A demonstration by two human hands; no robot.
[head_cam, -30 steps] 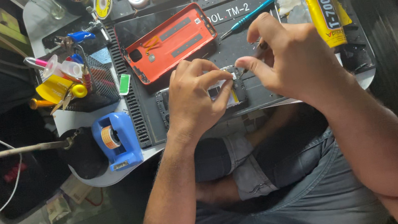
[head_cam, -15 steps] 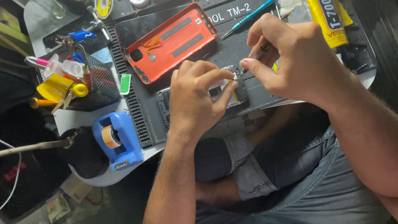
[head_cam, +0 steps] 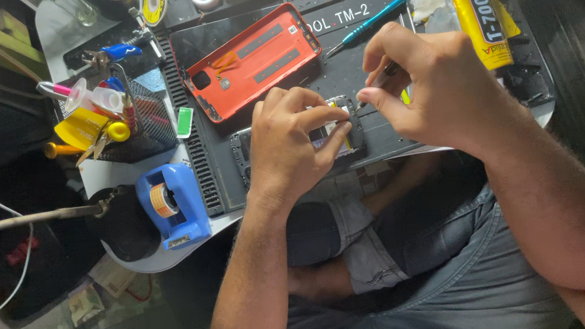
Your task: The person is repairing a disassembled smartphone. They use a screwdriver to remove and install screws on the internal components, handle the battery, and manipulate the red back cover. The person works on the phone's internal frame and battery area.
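An opened phone body (head_cam: 338, 139) lies on the black work mat (head_cam: 341, 76) near the table's front edge. My left hand (head_cam: 289, 139) presses down on the phone and covers most of it, fingertips at its right end. Just to the right, my right hand (head_cam: 424, 89) pinches a thin tool (head_cam: 372, 88) whose tip points at the phone's right end beside my left fingertips. Behind the hands lies the phone's orange back cover (head_cam: 250, 62), inner side up.
A teal screwdriver (head_cam: 368, 25) and a yellow glue tube (head_cam: 482, 11) lie at the back right. At left stand a wire basket of tools (head_cam: 105, 120), a blue tape dispenser (head_cam: 171, 202) and a soldering iron on its stand (head_cam: 31, 219). My knees are under the table edge.
My right hand has shifted slightly, bringing the tool tip closer to the phone's right end. The left hand stays pressed on the phone.
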